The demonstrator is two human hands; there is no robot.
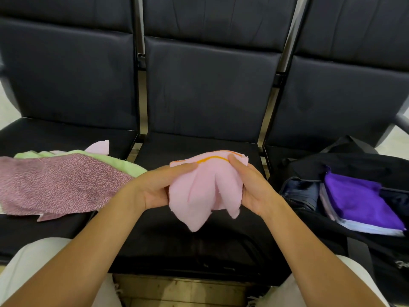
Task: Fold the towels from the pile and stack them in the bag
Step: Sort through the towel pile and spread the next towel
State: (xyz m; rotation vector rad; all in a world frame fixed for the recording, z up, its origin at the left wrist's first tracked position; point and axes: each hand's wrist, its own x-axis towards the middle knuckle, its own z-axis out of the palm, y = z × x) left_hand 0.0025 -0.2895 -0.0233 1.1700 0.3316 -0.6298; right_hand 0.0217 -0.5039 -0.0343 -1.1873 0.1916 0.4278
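Observation:
A pink towel (202, 191) with an orange stripe hangs bunched above the middle black seat. My left hand (158, 185) grips its left side and my right hand (252, 187) grips its right side, thumbs on the top edge. On the left seat lies the pile (59, 185): a mauve patterned towel on top, with green and pale pink ones under it. On the right seat stands an open black bag (354, 167), holding a folded purple towel (358, 200) on top of lighter folded ones.
Three dark padded seats (208, 89) with metal dividers form a row in front of me. My knees in light trousers (33, 269) show at the bottom corners. Pale floor shows at the far left and right edges.

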